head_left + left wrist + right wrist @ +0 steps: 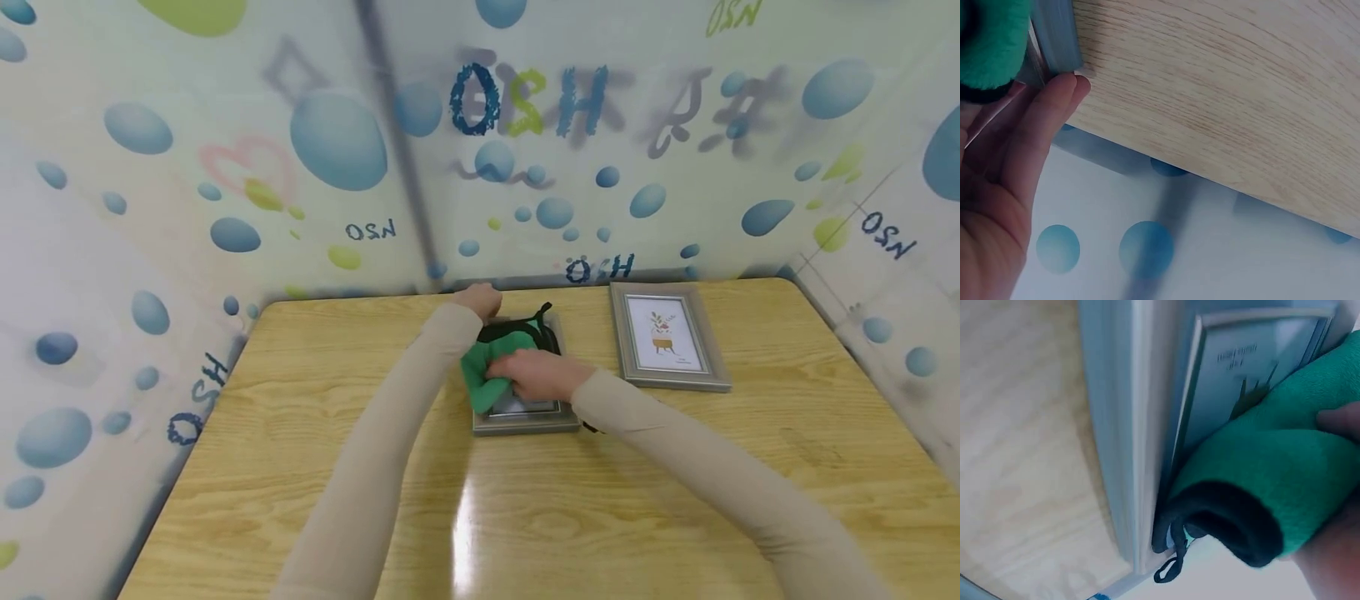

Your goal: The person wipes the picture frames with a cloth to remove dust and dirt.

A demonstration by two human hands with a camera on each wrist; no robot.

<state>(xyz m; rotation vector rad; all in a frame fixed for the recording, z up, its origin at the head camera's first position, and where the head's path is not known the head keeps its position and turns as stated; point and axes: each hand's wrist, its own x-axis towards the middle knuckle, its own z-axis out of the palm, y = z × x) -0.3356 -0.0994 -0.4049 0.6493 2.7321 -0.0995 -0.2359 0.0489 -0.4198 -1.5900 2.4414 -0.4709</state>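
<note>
A grey picture frame (pixel 525 427) lies on the wooden table, partly hidden under a green cloth (pixel 480 385) with a black edge and a small loop. My right hand (pixel 538 375) grips the bunched cloth and holds it against the frame's glass. In the right wrist view, the cloth (pixel 1254 456) covers part of a printed picture with small text. At the frame's far left corner, my left hand (pixel 480 302) holds the border. The left wrist view shows fingers of this hand (pixel 1010 181) against the frame's corner (pixel 1060 37), close to the cloth.
A second grey picture frame (pixel 716 350), showing a plant drawing, lies to the right near the table's back edge. Behind the wooden table (pixel 315 400) stands a wall (pixel 420 192) with blue and green drop patterns. A small dark object (pixel 592 427) shows beside the right forearm.
</note>
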